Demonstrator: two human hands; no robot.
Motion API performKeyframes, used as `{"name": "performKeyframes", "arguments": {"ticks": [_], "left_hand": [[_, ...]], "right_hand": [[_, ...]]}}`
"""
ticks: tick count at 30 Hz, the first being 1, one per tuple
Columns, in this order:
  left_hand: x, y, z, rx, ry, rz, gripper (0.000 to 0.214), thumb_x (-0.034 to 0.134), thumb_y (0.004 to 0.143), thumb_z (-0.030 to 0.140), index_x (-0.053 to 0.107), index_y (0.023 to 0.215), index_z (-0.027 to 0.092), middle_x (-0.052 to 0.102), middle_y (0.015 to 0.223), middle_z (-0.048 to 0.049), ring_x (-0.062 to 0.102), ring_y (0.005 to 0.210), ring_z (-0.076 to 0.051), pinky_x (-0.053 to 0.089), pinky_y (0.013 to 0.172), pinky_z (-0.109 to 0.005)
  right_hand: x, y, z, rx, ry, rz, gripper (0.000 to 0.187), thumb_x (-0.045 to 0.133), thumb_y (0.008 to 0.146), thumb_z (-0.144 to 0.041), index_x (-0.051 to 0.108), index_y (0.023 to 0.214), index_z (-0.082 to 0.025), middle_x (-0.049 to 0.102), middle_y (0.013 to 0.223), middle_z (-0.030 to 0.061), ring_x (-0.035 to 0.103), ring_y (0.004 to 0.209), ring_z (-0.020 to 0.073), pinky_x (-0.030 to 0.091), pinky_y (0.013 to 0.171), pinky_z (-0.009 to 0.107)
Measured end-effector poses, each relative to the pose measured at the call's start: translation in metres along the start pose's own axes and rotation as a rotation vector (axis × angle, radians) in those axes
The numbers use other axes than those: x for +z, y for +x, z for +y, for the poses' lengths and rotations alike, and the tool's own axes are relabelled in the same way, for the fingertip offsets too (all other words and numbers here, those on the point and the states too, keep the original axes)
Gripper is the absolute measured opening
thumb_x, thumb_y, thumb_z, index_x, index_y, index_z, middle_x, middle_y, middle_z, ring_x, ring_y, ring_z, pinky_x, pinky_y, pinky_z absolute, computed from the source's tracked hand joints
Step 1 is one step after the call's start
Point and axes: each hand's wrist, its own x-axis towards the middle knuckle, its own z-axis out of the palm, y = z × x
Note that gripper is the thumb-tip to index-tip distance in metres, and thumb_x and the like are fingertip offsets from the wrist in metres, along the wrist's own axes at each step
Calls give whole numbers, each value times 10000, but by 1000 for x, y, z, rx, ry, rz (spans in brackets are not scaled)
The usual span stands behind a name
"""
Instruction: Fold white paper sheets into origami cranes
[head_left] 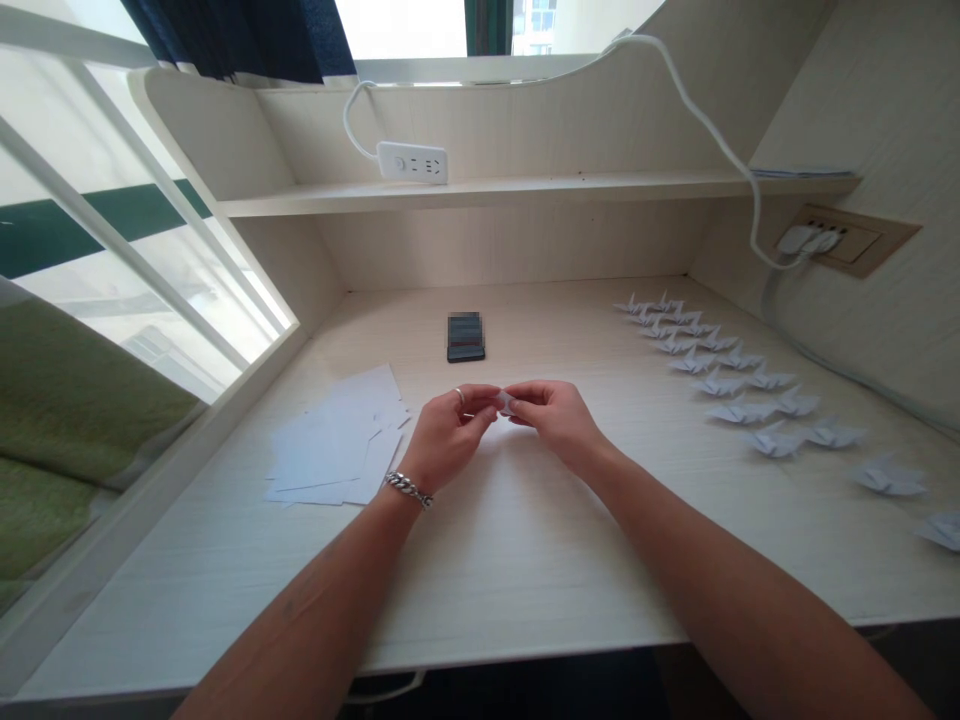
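Observation:
A small folded piece of white paper point(505, 402) is pinched between my two hands above the middle of the desk. My left hand point(451, 428), with a ring and a chain bracelet, holds its left side between thumb and fingers. On its other side, my right hand point(556, 416) grips it the same way. Most of the paper is hidden by my fingertips, so its exact shape cannot be made out. Loose white paper sheets point(330, 440) lie in an uneven pile left of my left hand. Folded paper cranes point(739, 410) stand in rows to the right.
A dark phone point(466, 338) lies beyond my hands. Above the desk point(525, 560), a shelf point(525, 190) carries a white power strip point(412, 162). Its cable point(705, 115) runs to a wall socket point(855, 240) at right. White rails point(142, 190) border the left side.

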Motion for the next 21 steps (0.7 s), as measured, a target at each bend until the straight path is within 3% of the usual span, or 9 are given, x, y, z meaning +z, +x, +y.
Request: {"name": "performKeyframes", "arguments": {"ticks": [3, 5, 10, 21], "left_hand": [[-6, 2, 0, -14, 155, 166, 275, 706, 757, 324, 709, 970, 149, 733, 862, -82, 675, 750, -188, 552, 703, -322], [-9, 2, 1, -13, 193, 195, 283, 726, 735, 341, 718, 954, 162, 731, 915, -86, 672, 776, -191, 549, 702, -317], [-5, 1, 4, -65, 35, 14, 248, 716, 747, 322, 722, 917, 142, 748, 889, -93, 696, 808, -205, 550, 741, -317], [-8, 1, 10, -146, -181, -27, 151, 760, 668, 226, 710, 768, 125, 707, 691, -44, 643, 647, -146, 522, 637, -268]], "right_hand": [[0, 0, 0, 22, -8, 38, 230, 751, 665, -272, 742, 851, -138, 732, 802, 67, 673, 731, 184, 551, 744, 349], [1, 0, -1, 15, -21, 27, 209, 736, 670, -248, 740, 849, -139, 731, 800, 65, 672, 715, 174, 554, 727, 338], [2, -4, -7, -5, -66, -65, 209, 709, 698, -259, 746, 868, -144, 729, 780, 57, 661, 699, 158, 543, 701, 311], [1, -8, -12, -82, -128, -131, 139, 717, 688, -234, 741, 793, -146, 705, 695, 40, 635, 656, 158, 513, 640, 293]]}}
